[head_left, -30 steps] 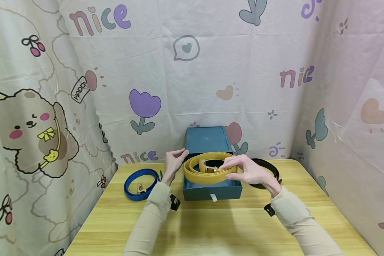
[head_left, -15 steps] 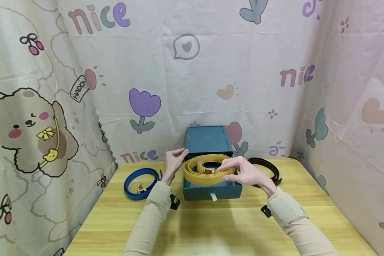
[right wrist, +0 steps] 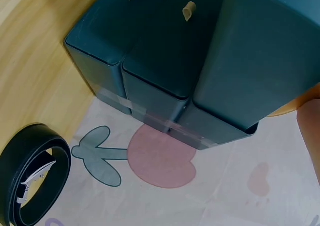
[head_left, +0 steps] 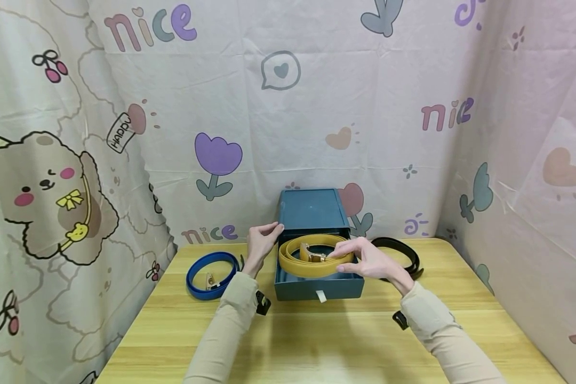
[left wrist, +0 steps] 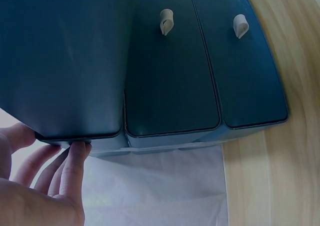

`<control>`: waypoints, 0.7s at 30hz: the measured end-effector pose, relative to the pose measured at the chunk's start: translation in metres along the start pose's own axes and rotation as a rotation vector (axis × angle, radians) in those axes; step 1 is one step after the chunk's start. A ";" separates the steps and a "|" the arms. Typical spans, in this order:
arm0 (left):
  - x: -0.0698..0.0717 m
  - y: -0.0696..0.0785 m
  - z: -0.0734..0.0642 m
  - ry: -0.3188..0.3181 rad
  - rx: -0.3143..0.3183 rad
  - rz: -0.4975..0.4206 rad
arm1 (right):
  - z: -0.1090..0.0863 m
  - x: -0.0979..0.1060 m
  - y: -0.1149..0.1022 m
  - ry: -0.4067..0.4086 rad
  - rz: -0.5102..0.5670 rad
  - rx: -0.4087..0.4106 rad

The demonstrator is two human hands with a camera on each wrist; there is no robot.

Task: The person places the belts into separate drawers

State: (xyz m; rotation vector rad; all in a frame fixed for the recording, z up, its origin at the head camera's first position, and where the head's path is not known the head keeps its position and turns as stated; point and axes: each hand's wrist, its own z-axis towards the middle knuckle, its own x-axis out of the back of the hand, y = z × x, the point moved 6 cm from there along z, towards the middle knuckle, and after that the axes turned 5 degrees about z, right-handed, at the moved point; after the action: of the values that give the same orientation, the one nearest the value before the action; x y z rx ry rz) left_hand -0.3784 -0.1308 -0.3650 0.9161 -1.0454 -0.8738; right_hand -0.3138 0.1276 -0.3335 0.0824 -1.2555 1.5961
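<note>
My right hand [head_left: 372,261] pinches a coiled yellow belt [head_left: 297,268] by its right side, near the gold buckle [head_left: 312,255]. The coil is at the pulled-out top drawer [head_left: 293,290] of a teal drawer unit [head_left: 312,208]; whether it touches the drawer floor cannot be told. My left hand [head_left: 261,246] holds the drawer's left edge near the unit's front corner, thumb and fingers on either side, as the left wrist view shows with the hand [left wrist: 50,186]. In the right wrist view only a part of the right hand [right wrist: 311,131] shows, beside a sliver of the yellow belt [right wrist: 290,107].
A coiled blue belt [head_left: 195,292] lies on the wooden table [head_left: 317,346] left of the unit, a coiled black belt [head_left: 415,261] to its right. Two lower drawers [left wrist: 170,76] with pale pull tabs are closed. A patterned curtain [head_left: 288,133] stands behind.
The yellow belt and my right hand have come down slightly towards the drawer, and the right hand has shifted a little left. My left hand stays in place.
</note>
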 end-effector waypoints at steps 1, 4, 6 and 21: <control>0.000 0.000 0.000 -0.002 0.002 -0.001 | 0.000 0.000 0.001 0.005 -0.021 -0.012; 0.000 0.000 0.000 -0.004 0.003 -0.002 | 0.000 0.000 0.003 0.021 -0.105 -0.060; 0.000 0.000 0.000 -0.004 0.001 -0.004 | 0.001 0.000 0.005 0.028 -0.150 -0.089; 0.000 0.001 -0.001 -0.004 0.004 -0.006 | 0.005 -0.003 0.020 0.013 -0.208 -0.062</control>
State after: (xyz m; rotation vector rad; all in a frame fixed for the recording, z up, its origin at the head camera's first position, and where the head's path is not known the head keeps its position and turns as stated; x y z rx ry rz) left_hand -0.3775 -0.1301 -0.3648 0.9211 -1.0488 -0.8789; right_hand -0.3302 0.1237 -0.3463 0.1584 -1.2431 1.3759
